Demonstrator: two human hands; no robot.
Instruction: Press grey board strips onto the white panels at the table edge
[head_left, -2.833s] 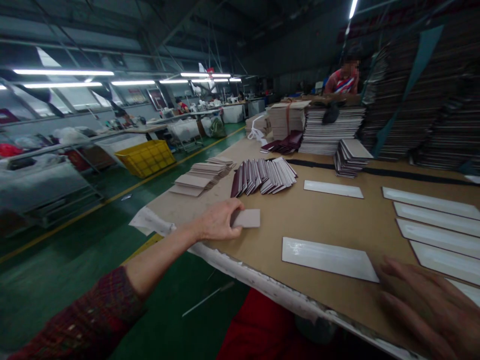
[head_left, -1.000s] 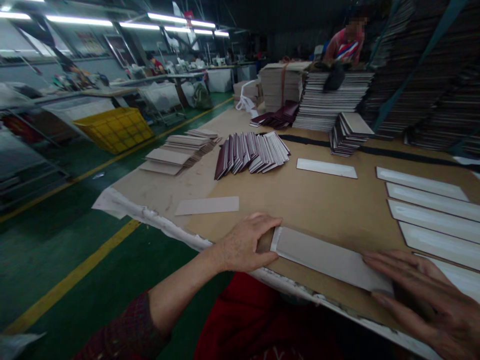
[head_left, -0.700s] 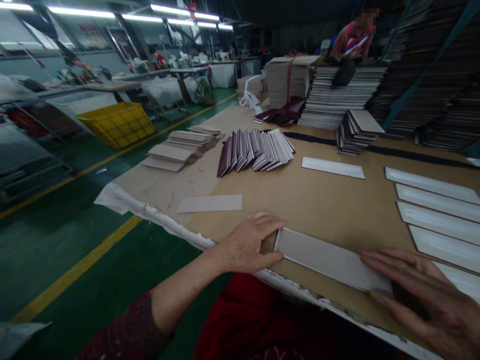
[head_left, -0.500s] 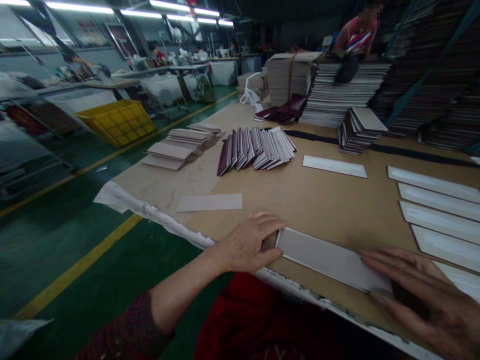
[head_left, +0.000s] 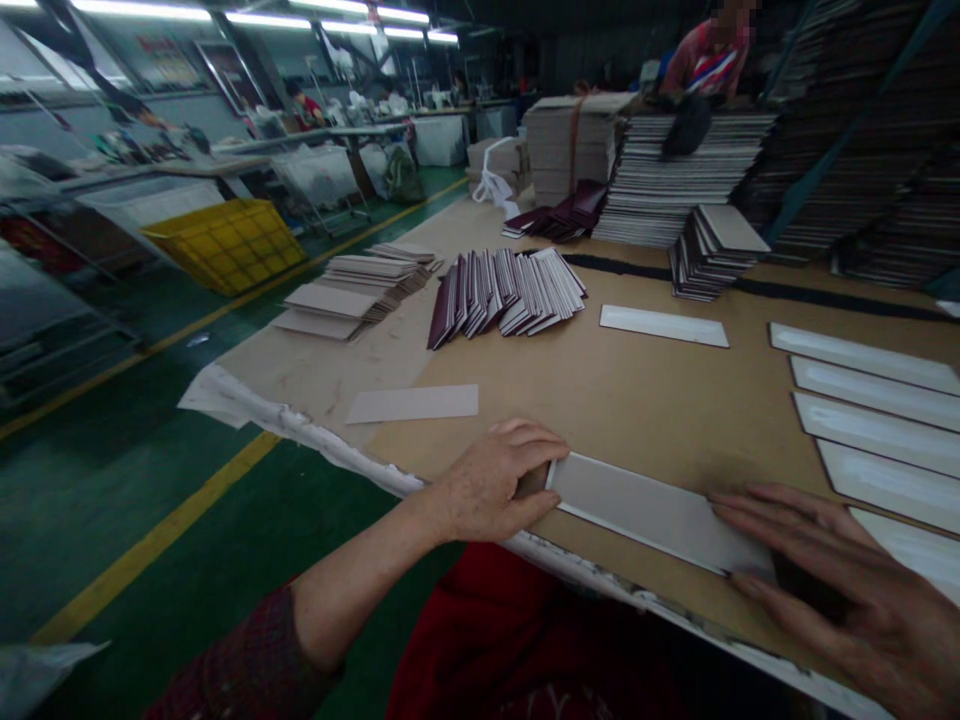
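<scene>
A grey cardboard strip [head_left: 645,508] lies flat near the table's front edge, with a thin white border and dark rim along it. At its left end, my left hand [head_left: 499,480] holds the two corners between thumb and fingers. Across the right end, my right hand [head_left: 840,580] has its fingers on the far edge and its thumb on the near edge, covering that end. A loose grey strip [head_left: 412,404] rests beyond my left hand. Several white-faced strips with dark edges [head_left: 877,410] lie in a row at the right, and another white-faced strip [head_left: 664,326] lies further back.
Fanned maroon-edged boards [head_left: 506,295] and a spread pile of grey boards [head_left: 360,285] sit across the table. Tall board stacks [head_left: 675,175] stand behind, where a person [head_left: 709,60] is. A yellow crate [head_left: 225,245] is on the green floor at left.
The view has shifted slightly, so everything appears a little further left and up. Both hands stay at the ends of the same strip.
</scene>
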